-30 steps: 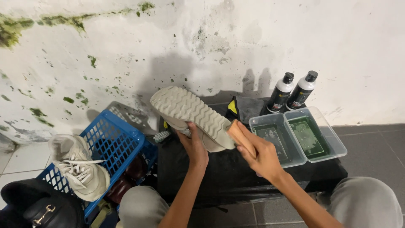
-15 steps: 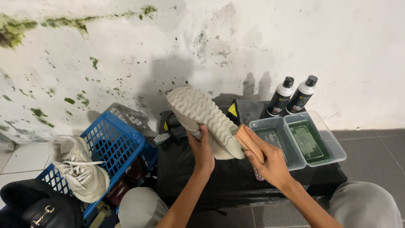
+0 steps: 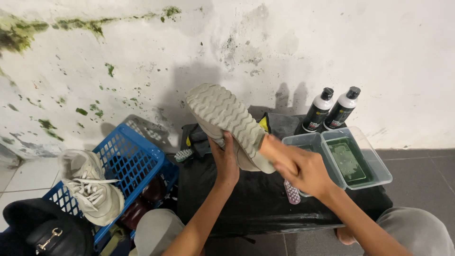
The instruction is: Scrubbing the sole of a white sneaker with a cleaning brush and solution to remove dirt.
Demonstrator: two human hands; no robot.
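Now shoe (image 3: 227,118) raised higher, brush (image 3: 272,149) nearer its heel.

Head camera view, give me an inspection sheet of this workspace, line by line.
Surface: low stand covered in black sheet.
Job's things: beige shoe held sole up; wooden brush against the sole.
Clutter: two clear tubs with greenish water, two black bottles, small brush, blue crate with another shoe, black bag.
Grippers: left hand holds the shoe; right hand grips the wooden brush.
Cables: nothing seen.
Surroundings: white wall with green stains, tiled floor.
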